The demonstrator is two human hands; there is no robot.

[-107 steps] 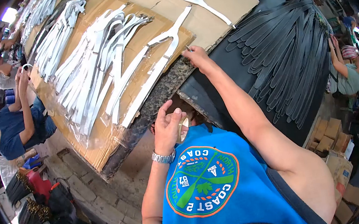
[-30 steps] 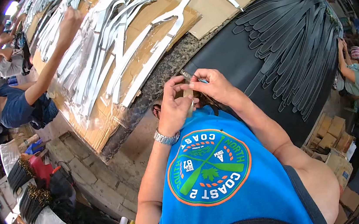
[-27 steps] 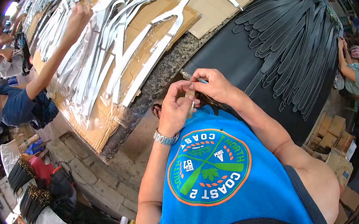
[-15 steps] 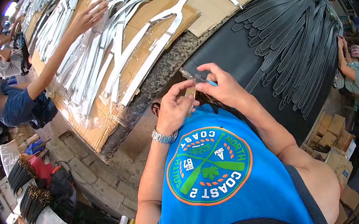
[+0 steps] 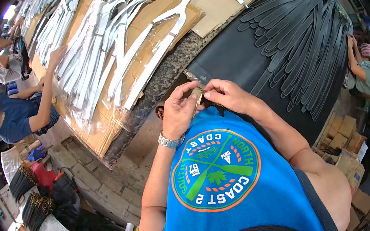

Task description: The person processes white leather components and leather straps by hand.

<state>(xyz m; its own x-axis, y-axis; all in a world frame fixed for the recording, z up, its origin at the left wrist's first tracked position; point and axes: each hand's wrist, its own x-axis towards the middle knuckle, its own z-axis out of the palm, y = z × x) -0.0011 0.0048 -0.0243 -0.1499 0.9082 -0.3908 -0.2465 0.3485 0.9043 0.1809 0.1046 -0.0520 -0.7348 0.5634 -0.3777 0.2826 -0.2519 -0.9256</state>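
My left hand [image 5: 179, 110], with a metal watch on its wrist, pinches a small flat brass-coloured piece [image 5: 198, 94] between thumb and fingers, just above the blue shirt. Its exact kind is too small to make out. Against the upper right side of that piece, my right hand [image 5: 230, 96] has its thumb and index finger pressed together. What these right fingers hold, if anything, is hidden. Close beyond both hands lies the edge of a black sheet [image 5: 228, 59] on the table.
White suspenders [image 5: 96, 48] lie in plastic on cardboard [image 5: 92, 136] to the left. Black straps [image 5: 304, 44] fan out on the right. One co-worker [image 5: 17, 110] stands at the left edge of the table, another [image 5: 365, 71] at the far right. Cardboard boxes [image 5: 342, 132] are stacked at right.
My right hand has closed in on the brass-coloured piece, and the blue bit seen at its fingers is now out of sight. The left co-worker's arm has drawn back from the suspenders.
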